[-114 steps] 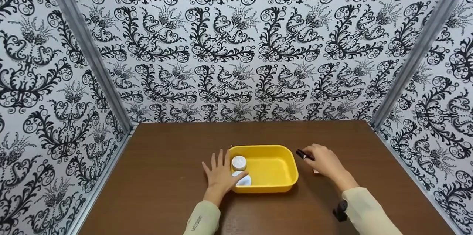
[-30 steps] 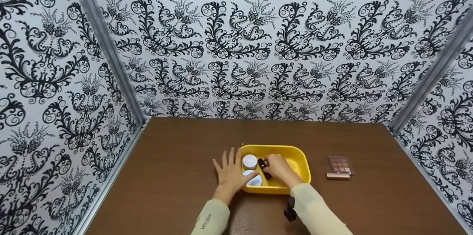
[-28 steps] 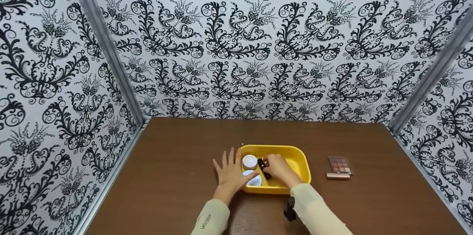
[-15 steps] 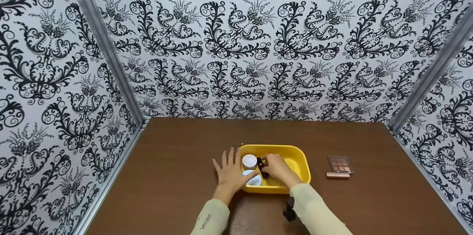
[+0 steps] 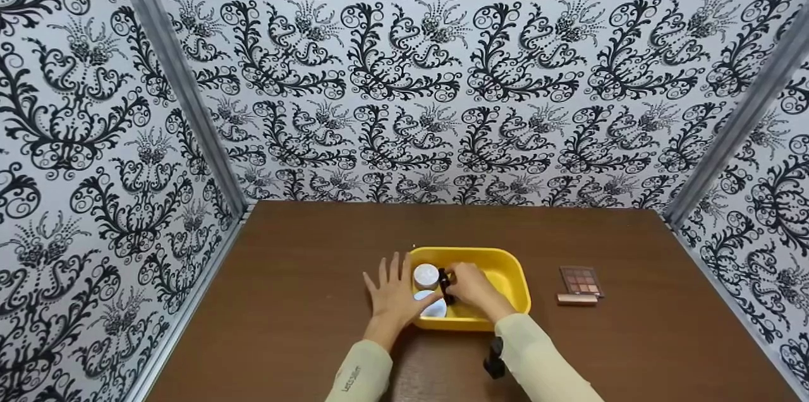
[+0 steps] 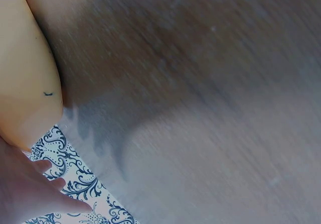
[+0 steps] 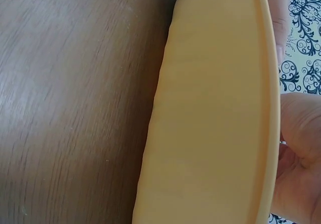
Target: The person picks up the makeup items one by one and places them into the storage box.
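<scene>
The black tube (image 5: pixel 445 285) lies inside the yellow tray (image 5: pixel 468 325), toward its left edge, running roughly from far edge to near edge just beside two round white jars (image 5: pixel 426 274). Handling, by judgement: light, rigid, smooth enough to slip or roll, not readily broken; take hold at mid-length, thumb opposing fingers. The right hand (image 5: pixel 473 285) pinches the tube near its middle, the ends projecting beyond the fingertips. The left hand (image 5: pixel 393 296) grasps nothing: fingers spread at the tray's left edge, thumb across the rim
</scene>
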